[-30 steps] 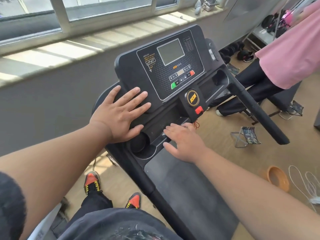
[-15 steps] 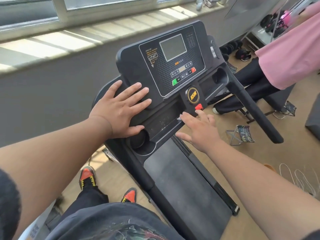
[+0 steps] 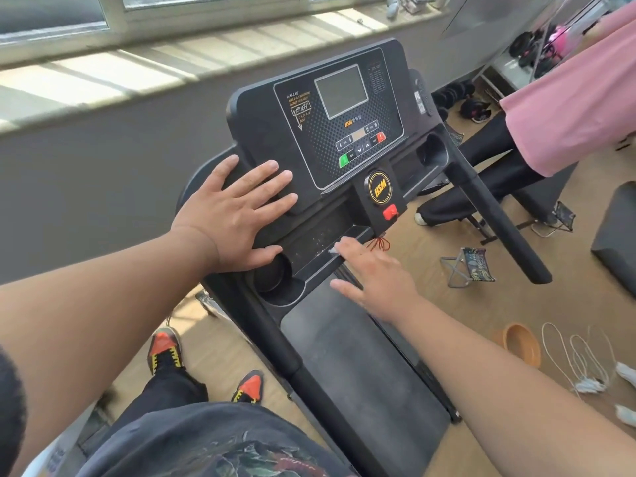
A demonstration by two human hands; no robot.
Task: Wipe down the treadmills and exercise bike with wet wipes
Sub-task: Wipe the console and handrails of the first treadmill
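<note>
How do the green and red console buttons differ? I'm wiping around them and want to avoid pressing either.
The green button sits at the lower left of the control cluster, nearer the left hand; the red button sits at the upper right, further from it. The green one looks larger than the red. Both lie on the treadmill console below the screen, untouched.

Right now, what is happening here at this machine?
A person is wiping down a black treadmill. The left hand lies flat, fingers spread, on the left side of the console, bracing it. The right hand reaches to the shallow tray below the console, and a small pale wipe shows at its fingertips, pressed against the tray's front edge. White specks are visible in the tray. Another person in a pink top stands to the right.
</note>
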